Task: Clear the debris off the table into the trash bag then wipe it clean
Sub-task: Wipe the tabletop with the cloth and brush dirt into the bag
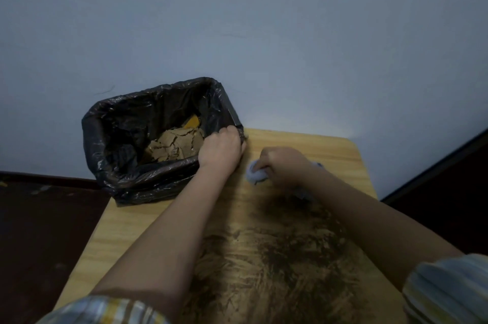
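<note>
The left hand [220, 148] grips the bag [126, 125] rim, holding it open at the table [124, 220] edge, centre-left of frame, while the right hand [284, 165] bunches a cloth [254, 174] to push dirt [280, 257] toward it.

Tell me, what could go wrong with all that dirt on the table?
The trash bag hangs partly past the table edge, steadied only by the left hand; letting go might tip it. The right hand grips a small cloth, which may smear the brown dirt or push it onto the floor.
</note>
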Tool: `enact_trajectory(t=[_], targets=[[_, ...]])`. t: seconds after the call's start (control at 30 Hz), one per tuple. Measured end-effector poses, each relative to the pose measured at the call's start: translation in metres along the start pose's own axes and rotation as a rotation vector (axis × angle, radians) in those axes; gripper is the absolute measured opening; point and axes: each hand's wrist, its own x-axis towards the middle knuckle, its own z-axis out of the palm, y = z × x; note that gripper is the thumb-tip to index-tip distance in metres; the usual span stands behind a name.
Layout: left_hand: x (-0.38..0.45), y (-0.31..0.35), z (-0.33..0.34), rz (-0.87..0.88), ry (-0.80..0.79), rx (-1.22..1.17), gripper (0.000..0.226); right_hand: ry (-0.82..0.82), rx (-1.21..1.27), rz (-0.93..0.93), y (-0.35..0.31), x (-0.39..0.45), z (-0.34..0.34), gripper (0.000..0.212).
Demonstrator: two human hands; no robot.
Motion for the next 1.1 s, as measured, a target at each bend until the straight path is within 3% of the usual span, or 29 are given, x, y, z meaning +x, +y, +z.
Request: enact_trajectory(t=[0.1,0.17,0.3,0.43,0.67,0.83,0.97,1.1], targets=[[0.0,0.0,0.002,0.005,0.006,0.005,0.034,0.098,-0.005,0.324,0.033,0.0,-0.009,0.035],[-0.001,-0.002,0.002,0.007,0.018,0.019,0.034,0.029,-0.011,0.489,0.048,0.002,-0.007,0.035],[0.001,-0.001,0.003,0.008,0.023,0.017,0.035,-0.094,-0.006,0.585,0.051,0.006,0.01,0.031],[0.0,0.0,0.002,0.004,0.009,0.007,0.034,-0.15,-0.112,0.439,0.04,0.007,0.011,0.025],[0.0,0.0,0.001,-0.013,-0.006,-0.005,0.034,-0.183,-0.215,-0.012,-0.008,-0.012,0.015,0.021],[-0.002,0.001,0.0,-0.017,-0.005,-0.004,0.034,-0.172,-0.117,-0.142,-0.016,-0.021,0.005,0.034],[-0.001,0.002,0.0,-0.009,0.002,0.028,0.034,0.039,-0.074,0.129,0.028,-0.023,-0.013,0.031],[0.001,0.001,0.005,-0.009,0.018,0.027,0.033,0.083,0.02,0.52,0.082,-0.022,-0.005,0.028]])
